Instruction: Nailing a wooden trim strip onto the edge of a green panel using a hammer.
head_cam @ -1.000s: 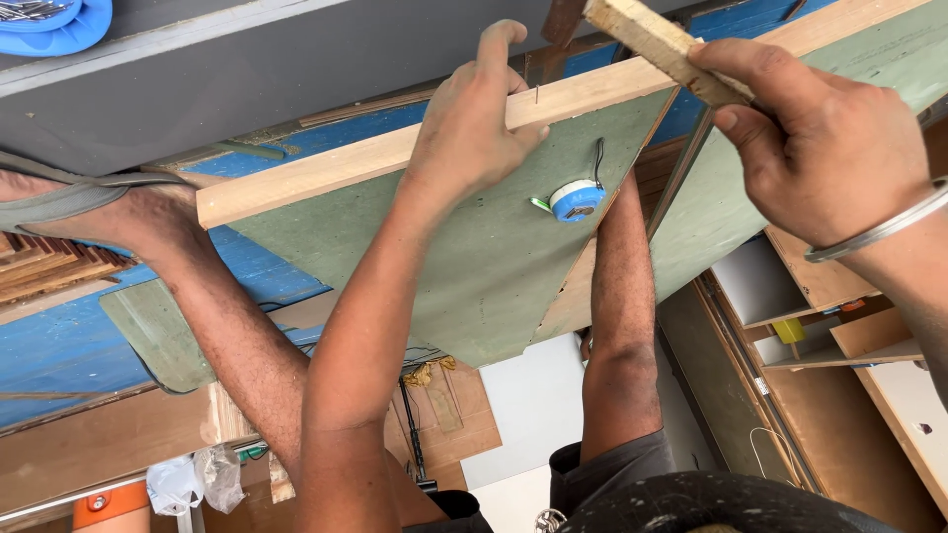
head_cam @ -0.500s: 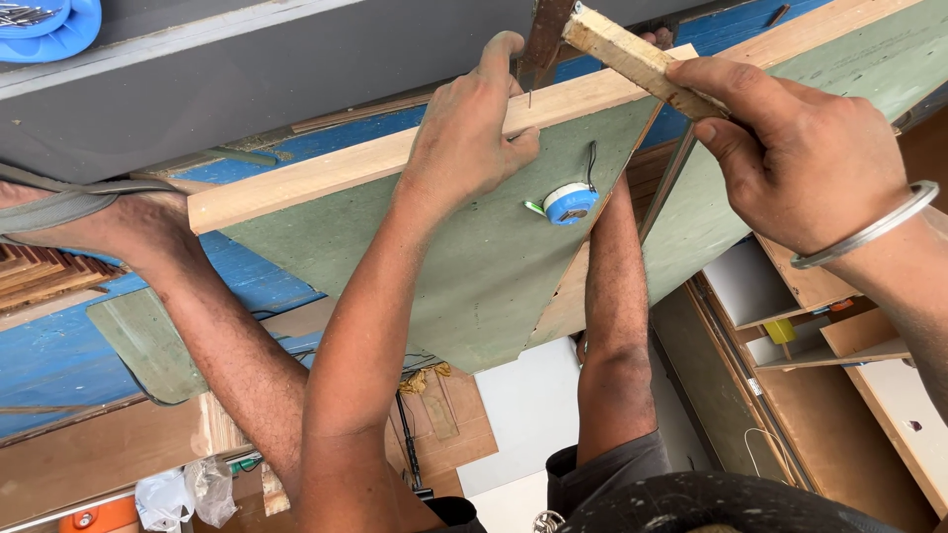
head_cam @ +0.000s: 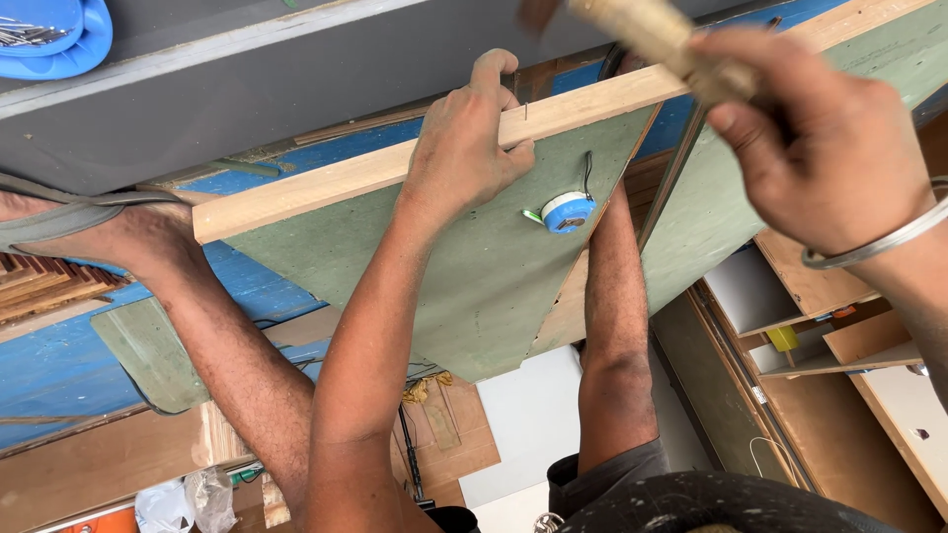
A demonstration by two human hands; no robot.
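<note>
Right hand (head_cam: pixel 820 148), closed round a wooden hammer handle (head_cam: pixel 657 39), has swung and now blurs; half a second ago it was sharp. Left hand (head_cam: pixel 464 148) still pinches a nail (head_cam: pixel 525 112) upright on the wooden strip (head_cam: pixel 346 178) along the green board's (head_cam: pixel 464 286) upper edge. Judged: mid-stroke.
</note>
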